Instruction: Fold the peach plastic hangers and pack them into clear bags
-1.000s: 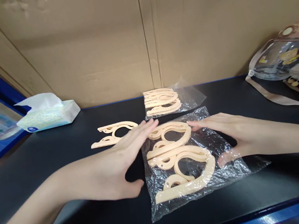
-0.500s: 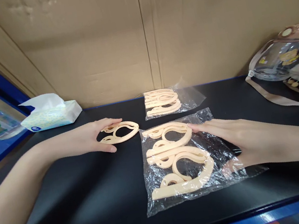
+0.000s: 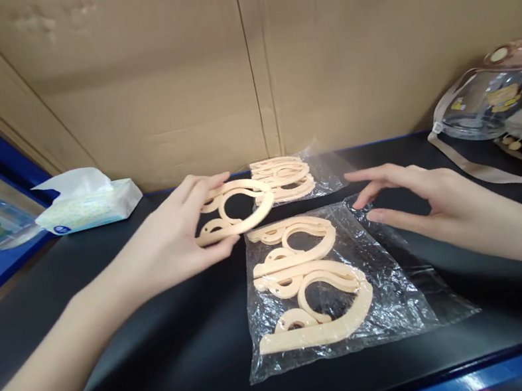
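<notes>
Just left of centre frame, the left hand [image 3: 182, 236] is gripping a peach plastic hanger [image 3: 235, 208], lifted above the black shelf [image 3: 117, 355]. Right hand [image 3: 423, 200] hovers with fingers spread, holding nothing, over the clear bag [image 3: 392, 280] of hangers mid-frame.

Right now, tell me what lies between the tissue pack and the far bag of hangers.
Head view: between the tissue pack and far bag, the left hand holds a loose hanger above the bare black table.
</notes>
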`<act>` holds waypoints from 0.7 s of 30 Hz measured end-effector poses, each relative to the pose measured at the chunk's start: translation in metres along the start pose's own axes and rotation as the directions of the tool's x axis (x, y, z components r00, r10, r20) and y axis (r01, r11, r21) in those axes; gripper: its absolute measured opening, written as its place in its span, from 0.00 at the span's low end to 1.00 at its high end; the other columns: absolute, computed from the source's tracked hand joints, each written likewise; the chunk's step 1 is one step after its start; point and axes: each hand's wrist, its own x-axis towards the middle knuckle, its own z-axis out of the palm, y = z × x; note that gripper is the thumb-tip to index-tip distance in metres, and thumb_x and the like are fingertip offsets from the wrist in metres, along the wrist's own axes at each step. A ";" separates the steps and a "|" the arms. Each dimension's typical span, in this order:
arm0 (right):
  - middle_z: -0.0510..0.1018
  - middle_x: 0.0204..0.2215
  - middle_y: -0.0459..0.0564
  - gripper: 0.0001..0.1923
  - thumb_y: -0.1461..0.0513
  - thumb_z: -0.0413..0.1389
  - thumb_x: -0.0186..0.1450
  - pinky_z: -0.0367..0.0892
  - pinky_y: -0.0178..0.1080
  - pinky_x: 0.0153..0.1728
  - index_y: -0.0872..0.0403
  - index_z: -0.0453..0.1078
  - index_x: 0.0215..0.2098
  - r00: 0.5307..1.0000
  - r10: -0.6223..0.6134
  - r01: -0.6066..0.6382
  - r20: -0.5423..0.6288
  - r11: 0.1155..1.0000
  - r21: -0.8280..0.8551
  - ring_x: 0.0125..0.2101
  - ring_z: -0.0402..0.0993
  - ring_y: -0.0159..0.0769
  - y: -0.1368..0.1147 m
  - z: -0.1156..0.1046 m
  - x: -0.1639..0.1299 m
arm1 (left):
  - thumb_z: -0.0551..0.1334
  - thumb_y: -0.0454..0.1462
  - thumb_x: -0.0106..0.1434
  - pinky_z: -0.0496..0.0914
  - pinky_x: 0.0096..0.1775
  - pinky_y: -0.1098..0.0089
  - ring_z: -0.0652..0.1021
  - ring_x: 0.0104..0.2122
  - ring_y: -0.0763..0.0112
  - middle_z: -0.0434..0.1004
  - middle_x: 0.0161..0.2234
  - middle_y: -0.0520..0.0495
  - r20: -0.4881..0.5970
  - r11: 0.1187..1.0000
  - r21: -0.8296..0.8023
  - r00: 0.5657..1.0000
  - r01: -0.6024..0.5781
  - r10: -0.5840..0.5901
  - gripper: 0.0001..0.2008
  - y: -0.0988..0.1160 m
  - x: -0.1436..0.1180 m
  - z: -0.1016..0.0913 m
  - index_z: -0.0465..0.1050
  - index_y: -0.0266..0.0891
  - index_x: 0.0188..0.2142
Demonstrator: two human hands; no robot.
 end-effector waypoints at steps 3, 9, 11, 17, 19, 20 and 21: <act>0.75 0.50 0.48 0.27 0.53 0.56 0.66 0.69 0.44 0.49 0.45 0.58 0.61 0.995 -0.055 0.064 -0.078 0.990 0.123 0.48 0.72 0.40 -0.011 0.005 0.001 | 0.61 0.43 0.58 0.64 0.53 0.56 0.68 0.54 0.52 0.63 0.58 0.39 -0.038 0.987 0.046 0.987 -0.157 0.158 0.35 0.036 -0.003 0.007 0.52 0.38 0.62; 0.63 0.61 0.53 0.39 0.50 0.62 0.60 0.61 0.45 0.57 0.50 0.53 0.63 0.942 -0.335 0.336 -0.024 0.942 0.009 0.60 0.60 0.45 -0.032 0.016 -0.002 | 0.62 0.41 0.59 0.64 0.50 0.63 0.69 0.52 0.60 0.66 0.57 0.41 -0.109 0.957 -0.099 0.959 -0.273 0.262 0.37 0.078 -0.010 0.023 0.48 0.36 0.63; 0.67 0.58 0.52 0.38 0.50 0.61 0.61 0.63 0.43 0.55 0.50 0.51 0.64 0.934 -0.357 0.357 0.003 0.934 -0.004 0.58 0.62 0.43 -0.035 0.019 -0.003 | 0.62 0.42 0.60 0.64 0.50 0.64 0.69 0.53 0.61 0.67 0.57 0.41 -0.134 0.944 -0.125 0.948 -0.304 0.288 0.37 0.083 -0.012 0.026 0.47 0.36 0.64; 0.69 0.56 0.53 0.34 0.53 0.58 0.63 0.63 0.45 0.53 0.50 0.52 0.63 0.937 -0.349 0.347 -0.010 0.934 -0.087 0.55 0.65 0.44 -0.037 0.022 -0.003 | 0.61 0.46 0.63 0.62 0.55 0.62 0.64 0.59 0.60 0.61 0.61 0.40 -0.141 0.954 -0.112 0.955 -0.277 0.261 0.39 0.086 -0.013 0.033 0.42 0.37 0.66; 0.69 0.56 0.54 0.36 0.53 0.59 0.62 0.63 0.48 0.52 0.50 0.51 0.64 0.945 -0.328 0.325 -0.005 0.940 -0.107 0.54 0.65 0.46 -0.033 0.020 -0.001 | 0.62 0.49 0.62 0.59 0.59 0.59 0.59 0.62 0.58 0.54 0.65 0.39 -0.104 0.956 -0.138 0.964 -0.259 0.246 0.45 0.081 -0.014 0.035 0.37 0.37 0.67; 0.68 0.56 0.54 0.37 0.53 0.59 0.61 0.64 0.49 0.52 0.50 0.50 0.64 0.951 -0.311 0.309 0.000 0.945 -0.105 0.54 0.65 0.48 -0.029 0.018 0.000 | 0.62 0.51 0.61 0.57 0.61 0.58 0.56 0.64 0.57 0.49 0.66 0.39 -0.076 0.957 -0.159 0.969 -0.243 0.234 0.47 0.077 -0.014 0.035 0.35 0.37 0.68; 0.68 0.56 0.54 0.38 0.52 0.59 0.61 0.64 0.50 0.51 0.49 0.50 0.64 0.958 -0.287 0.286 0.002 0.953 -0.099 0.53 0.66 0.49 -0.024 0.015 0.001 | 0.62 0.52 0.61 0.56 0.62 0.56 0.53 0.65 0.56 0.45 0.68 0.39 -0.036 0.958 -0.180 0.975 -0.224 0.221 0.48 0.073 -0.014 0.035 0.33 0.38 0.68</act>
